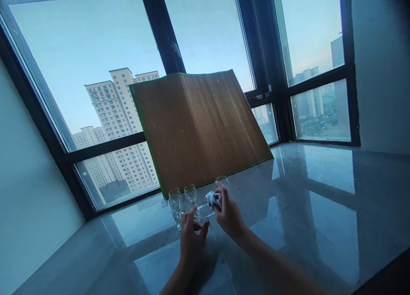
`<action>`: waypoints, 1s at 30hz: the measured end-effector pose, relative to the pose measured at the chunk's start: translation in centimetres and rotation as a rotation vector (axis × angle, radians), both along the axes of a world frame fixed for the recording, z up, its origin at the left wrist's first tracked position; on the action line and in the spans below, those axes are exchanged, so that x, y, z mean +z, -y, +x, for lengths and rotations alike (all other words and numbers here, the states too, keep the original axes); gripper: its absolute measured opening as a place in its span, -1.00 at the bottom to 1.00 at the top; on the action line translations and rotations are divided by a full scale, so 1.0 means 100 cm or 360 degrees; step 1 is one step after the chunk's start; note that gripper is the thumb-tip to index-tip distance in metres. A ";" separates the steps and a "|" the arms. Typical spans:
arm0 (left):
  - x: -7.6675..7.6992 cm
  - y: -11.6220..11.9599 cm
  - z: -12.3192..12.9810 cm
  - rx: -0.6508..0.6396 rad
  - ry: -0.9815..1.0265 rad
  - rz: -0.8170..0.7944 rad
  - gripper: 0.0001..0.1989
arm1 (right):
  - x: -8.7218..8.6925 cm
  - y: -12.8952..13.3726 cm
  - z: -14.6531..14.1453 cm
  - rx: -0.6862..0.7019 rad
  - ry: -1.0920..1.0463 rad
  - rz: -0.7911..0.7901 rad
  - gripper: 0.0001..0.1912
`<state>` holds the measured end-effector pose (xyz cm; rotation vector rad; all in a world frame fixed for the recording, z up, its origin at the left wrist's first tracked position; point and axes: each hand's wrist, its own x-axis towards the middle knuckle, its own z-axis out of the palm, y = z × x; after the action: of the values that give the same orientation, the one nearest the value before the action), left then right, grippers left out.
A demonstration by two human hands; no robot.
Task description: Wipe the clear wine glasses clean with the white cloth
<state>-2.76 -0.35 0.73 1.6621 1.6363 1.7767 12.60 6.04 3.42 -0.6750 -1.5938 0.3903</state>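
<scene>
We see two bare hands low in the middle of the view, above a glossy grey floor [320, 209] that mirrors the windows. Our left hand [191, 239] holds a small clear wine glass [205, 210] tipped on its side, its grip closed around the stem or foot. Our right hand [228, 216] has its grip closed on a crumpled pale cloth [212, 197], pressed against the glass's bowl. Just behind the held glass, three more stemmed glasses stand upright on the floor: two close together at the left [175, 201], one in the middle [190, 193], and one [222, 180] partly hidden behind the right hand. Behind those glasses, a brown bamboo mat [198, 128] with a green edge leans against the dark window frame [105, 146]. Tall pale apartment towers [118, 111] show through the window panes behind the mat.
</scene>
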 end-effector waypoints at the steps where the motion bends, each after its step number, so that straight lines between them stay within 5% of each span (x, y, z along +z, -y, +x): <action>1: 0.001 0.000 0.000 0.0002 0.0005 0.0007 -0.50 | 0.000 0.000 0.001 0.0012 0.0010 -0.0025 -0.25; 8: 0.002 -0.001 -0.004 0.0125 0.0057 0.0069 -0.50 | 0.000 0.001 -0.002 0.0316 0.0010 -0.0234 -0.26; 15: 0.001 -0.001 -0.006 0.0177 -0.0082 0.0066 -0.52 | 0.006 -0.003 -0.004 0.0605 -0.0336 -0.0622 -0.50; 30: -0.003 -0.001 -0.012 0.0211 -0.0413 0.0142 -0.52 | -0.013 -0.018 -0.007 0.0180 -0.0299 -0.0767 -0.11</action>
<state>-3.95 -0.25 0.47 1.9361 1.8380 1.7791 11.87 7.87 2.13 -0.8834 -1.3692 0.9135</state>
